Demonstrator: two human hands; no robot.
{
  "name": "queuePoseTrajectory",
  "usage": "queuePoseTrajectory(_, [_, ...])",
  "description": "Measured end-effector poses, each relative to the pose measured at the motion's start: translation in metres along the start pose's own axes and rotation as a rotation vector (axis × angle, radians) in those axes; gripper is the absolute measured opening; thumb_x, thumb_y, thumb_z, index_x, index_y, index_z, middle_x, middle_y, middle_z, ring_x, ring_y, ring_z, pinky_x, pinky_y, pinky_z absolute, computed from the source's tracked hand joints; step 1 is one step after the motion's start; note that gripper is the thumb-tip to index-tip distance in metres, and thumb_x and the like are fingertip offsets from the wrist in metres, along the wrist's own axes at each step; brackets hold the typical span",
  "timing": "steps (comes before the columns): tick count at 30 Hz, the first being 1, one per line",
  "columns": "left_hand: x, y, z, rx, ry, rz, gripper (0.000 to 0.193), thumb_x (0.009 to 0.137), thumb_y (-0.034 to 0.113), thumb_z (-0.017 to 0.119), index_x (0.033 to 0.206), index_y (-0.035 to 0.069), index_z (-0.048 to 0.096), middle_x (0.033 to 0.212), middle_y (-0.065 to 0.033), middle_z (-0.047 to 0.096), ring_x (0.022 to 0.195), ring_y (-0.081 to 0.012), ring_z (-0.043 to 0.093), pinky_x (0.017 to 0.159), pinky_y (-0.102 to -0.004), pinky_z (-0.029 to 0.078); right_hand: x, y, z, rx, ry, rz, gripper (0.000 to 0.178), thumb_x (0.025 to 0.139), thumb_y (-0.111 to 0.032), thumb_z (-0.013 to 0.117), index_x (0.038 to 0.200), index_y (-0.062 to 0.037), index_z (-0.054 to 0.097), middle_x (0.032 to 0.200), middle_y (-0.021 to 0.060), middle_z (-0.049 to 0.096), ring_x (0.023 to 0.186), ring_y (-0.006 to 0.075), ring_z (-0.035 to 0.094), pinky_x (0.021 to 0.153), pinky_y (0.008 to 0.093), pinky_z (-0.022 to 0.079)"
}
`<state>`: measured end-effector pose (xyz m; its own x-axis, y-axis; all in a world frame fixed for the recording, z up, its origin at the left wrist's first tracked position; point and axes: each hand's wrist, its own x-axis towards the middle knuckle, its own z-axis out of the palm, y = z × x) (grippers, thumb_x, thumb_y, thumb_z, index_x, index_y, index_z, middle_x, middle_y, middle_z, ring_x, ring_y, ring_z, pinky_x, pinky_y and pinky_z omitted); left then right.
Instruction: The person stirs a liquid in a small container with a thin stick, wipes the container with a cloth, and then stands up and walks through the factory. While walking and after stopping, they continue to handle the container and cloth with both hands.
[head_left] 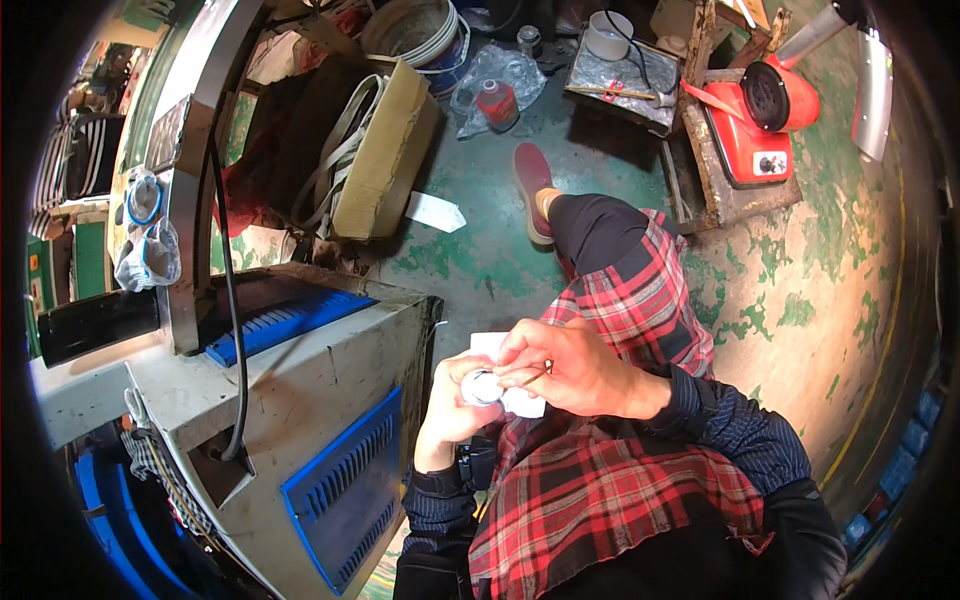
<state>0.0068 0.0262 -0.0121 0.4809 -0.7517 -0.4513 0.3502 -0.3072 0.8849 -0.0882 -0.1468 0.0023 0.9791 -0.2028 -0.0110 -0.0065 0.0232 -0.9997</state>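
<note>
Plaid apron point(620, 490) is hanging beneath the left hand point(448, 408), clamped around a round piece point(482, 389); the right hand point(590, 372) is pinching a stick point(540, 374). Slack grip could drop either.

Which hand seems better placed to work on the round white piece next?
Probably the right hand: it pinches a thin stick beside the round piece, which the left hand is holding.
</note>
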Motion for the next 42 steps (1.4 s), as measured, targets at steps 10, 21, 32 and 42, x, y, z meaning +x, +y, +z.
queuePoseTrajectory(10, [0.001,-0.003,-0.001,-0.007,-0.025,-0.042,0.045,0.047,0.001,0.062,0.091,-0.001,0.064,0.084,-0.0040,0.064,0.077,-0.0108,0.058,0.071,-0.0231,0.045,-0.001,-0.002,-0.001,-0.052,0.011,0.008,0.014,0.080,-0.011,0.061,0.087,-0.0077,0.049,0.069,0.0121,0.061,0.065,0.0304,0.064,0.052,0.0353,0.049])
queuePoseTrajectory(21, [0.001,-0.010,-0.004,-0.043,-0.061,-0.059,0.042,0.046,-0.008,0.060,0.087,0.003,0.059,0.081,-0.0019,0.055,0.075,-0.0116,0.054,0.067,-0.0261,0.043,-0.001,-0.004,0.000,0.098,0.001,0.128,0.017,0.080,-0.010,0.062,0.088,-0.0065,0.047,0.068,0.0125,0.063,0.066,0.0301,0.065,0.053,0.0342,0.049])
queuePoseTrajectory(32, [0.003,-0.002,0.007,-0.106,-0.003,-0.033,0.032,0.048,-0.006,0.060,0.080,0.001,0.059,0.076,-0.0011,0.055,0.072,-0.0099,0.054,0.064,-0.0247,0.042,-0.001,0.004,0.001,0.011,0.040,0.003,0.019,0.078,-0.004,0.060,0.089,-0.0060,0.045,0.070,0.0136,0.064,0.068,0.0303,0.065,0.054,0.0332,0.049])
queuePoseTrajectory(42, [0.003,-0.012,0.014,-0.413,0.010,-0.125,0.039,0.040,-0.001,0.060,0.079,0.001,0.061,0.074,-0.0022,0.062,0.072,-0.0139,0.061,0.067,-0.0256,0.048,-0.001,-0.002,0.002,0.152,0.001,0.125,0.022,0.075,-0.003,0.060,0.093,-0.0058,0.047,0.072,0.0118,0.065,0.067,0.0265,0.066,0.056,0.0312,0.050])
